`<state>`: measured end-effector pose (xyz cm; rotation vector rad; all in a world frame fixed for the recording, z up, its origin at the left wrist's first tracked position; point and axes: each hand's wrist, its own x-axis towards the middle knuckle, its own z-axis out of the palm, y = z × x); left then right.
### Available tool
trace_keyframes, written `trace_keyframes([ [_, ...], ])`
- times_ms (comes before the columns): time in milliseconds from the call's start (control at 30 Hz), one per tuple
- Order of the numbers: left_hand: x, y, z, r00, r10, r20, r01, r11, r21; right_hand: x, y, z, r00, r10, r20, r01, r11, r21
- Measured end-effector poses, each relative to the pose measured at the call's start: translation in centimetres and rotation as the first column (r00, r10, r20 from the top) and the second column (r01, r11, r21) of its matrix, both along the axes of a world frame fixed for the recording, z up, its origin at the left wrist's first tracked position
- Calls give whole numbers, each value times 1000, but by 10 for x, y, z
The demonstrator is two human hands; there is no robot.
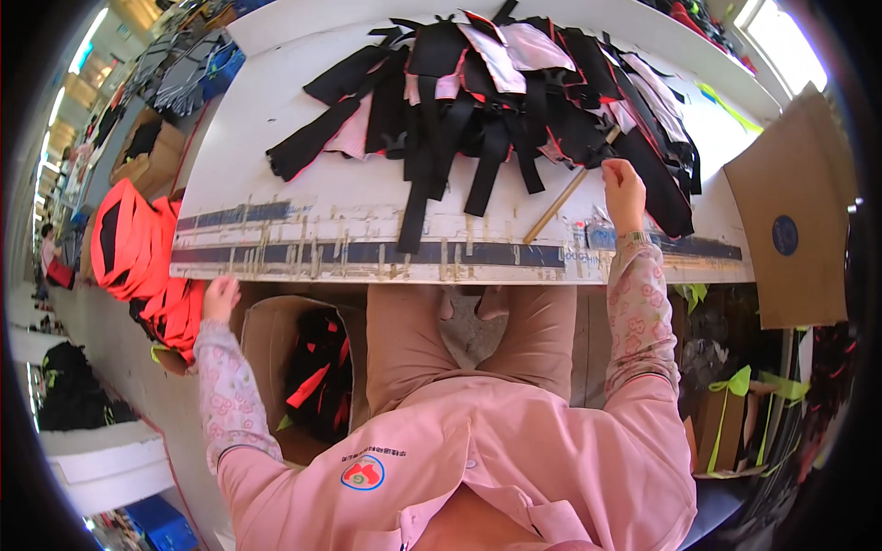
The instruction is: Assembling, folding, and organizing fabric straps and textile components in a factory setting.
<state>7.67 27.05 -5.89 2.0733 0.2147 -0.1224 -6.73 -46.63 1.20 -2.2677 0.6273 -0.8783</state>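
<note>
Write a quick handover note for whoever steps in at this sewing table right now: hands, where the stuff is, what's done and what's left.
Left hand: down at the table's left front corner, beside the orange fabric; whether it grips anything cannot be told.
Right hand: on the table, at the edge of the pile of black and pink pieces, next to the wooden stick.
Done: pieces heaped on the table.
Left: pile unsorted; more pieces in the box below.

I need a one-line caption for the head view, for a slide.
Seated at a white table, right hand touches black fabric pieces; left hand reaches toward orange garments beside the table.
</note>
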Motion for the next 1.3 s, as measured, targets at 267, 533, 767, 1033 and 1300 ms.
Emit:
trace_keyframes([
  [267, 137, -264, 41, 707, -504, 497, 252, 835, 488, -16, -15, -35, 896, -160, -415, 184, 983, 17],
  [533, 201, -278, 14, 950, -279, 139, 47, 569, 821, 28, -4, -56, 827, -152, -541, 140, 988, -64],
  [767, 165, -276, 28, 929, -370, 22, 84, 268, 960, -25, -13, -54, 853, 342, -395, -63, 818, 571],
  [1033, 100, -269, 48, 903, -429, -25, 306, 601, 738, -34, 36, -17, 970, -111, -215, 75, 983, -170],
  [1300, -23, -292, 34, 631, -736, 246, 672, 677, 300, 8, 211, 2, 641, 767, -1, -767, 641, -3],
])
